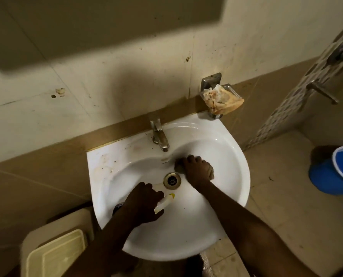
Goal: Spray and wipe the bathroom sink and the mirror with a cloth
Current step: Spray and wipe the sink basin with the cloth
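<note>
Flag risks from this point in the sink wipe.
1. The right hand rubs the cloth just below the faucet; knuckles could knock the spout.
2. The cloth works beside the open drain; a loose corner might snag there.
3. Dirt on the sink deck left of the faucet may get missed.

cloth (210,170): mostly hidden under right hand | bucket (330,172): cut by edge

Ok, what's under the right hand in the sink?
A grey cloth is pressed against the basin wall of the sink under the right hand, just below the tap. Only its edges show; the hand covers most of the cloth.
</note>
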{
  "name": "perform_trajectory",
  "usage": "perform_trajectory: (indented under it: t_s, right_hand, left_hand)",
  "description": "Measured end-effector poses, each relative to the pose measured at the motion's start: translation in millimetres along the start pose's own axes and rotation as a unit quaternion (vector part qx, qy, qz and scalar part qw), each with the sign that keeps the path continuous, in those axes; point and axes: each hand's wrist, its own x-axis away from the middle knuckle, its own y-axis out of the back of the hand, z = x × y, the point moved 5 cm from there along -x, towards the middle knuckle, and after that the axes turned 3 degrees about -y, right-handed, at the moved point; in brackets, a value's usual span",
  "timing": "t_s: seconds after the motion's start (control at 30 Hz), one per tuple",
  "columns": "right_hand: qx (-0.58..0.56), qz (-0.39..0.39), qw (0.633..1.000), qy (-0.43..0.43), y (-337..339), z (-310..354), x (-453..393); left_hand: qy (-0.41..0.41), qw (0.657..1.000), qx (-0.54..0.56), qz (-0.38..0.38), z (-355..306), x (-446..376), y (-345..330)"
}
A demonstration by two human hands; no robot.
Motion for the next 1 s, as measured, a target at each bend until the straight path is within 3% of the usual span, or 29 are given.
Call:
perform_trajectory:
  t_s: [0.13, 0.2, 0.27, 0.33, 0.4, 0.47, 0.6, 0.67, 0.77, 0.83, 1.0]
  right_hand:
    - [0.02, 0.12, 0.97, 0.209, -19, 9, 47]
    - [0.024, 0.142, 0.956, 0.257, -18, -9, 63]
    - [0.048, 0.098, 0.973, 0.203, -9, -29, 56]
    - [0.063, 0.035, 0.994, 0.079, 0, -43, 39]
    - [0.016, -0.002, 1.0, 0.002, 8, -38, 21]
    - [0.006, 0.003, 1.0, 0.017, 5, -21, 9]
    - [0.054, 0.141, 0.972, 0.178, -8, -19, 35]
    - [0.085, 0.158, 0.964, 0.197, -4, -39, 60]
    - [0.159, 0.032, 0.985, 0.054, 38, -74, 68]
    - [0.156, -0.022, 0.987, -0.038, 61, -88, 71]
    - [0.066, 0.062, 0.993, -0.071, 48, -67, 131]
  left_hand:
    - [0.002, 1.0, -0.015, 0.025, -4, 0, -4]
    - [-0.006, 1.0, 0.002, 0.011, -16, -6, 6]
    - [-0.013, 1.0, 0.009, -0.011, -26, -11, 12]
    - [-0.015, 0.999, 0.021, -0.025, -34, -14, 18]
    - [-0.014, 1.0, 0.024, -0.009, -35, -16, 18]
    - [-0.013, 1.0, 0.019, 0.007, -36, -17, 15]
    - [-0.072, 0.997, -0.003, -0.011, -52, -18, 22]
    - [-0.092, 0.995, -0.001, -0.03, -63, -23, 30]
    - [-0.083, 0.996, 0.035, -0.003, -74, -34, 26]
    - [-0.088, 0.995, 0.045, -0.029, -83, -39, 33]
    - [-0.078, 0.995, 0.06, -0.035, -78, -41, 34]
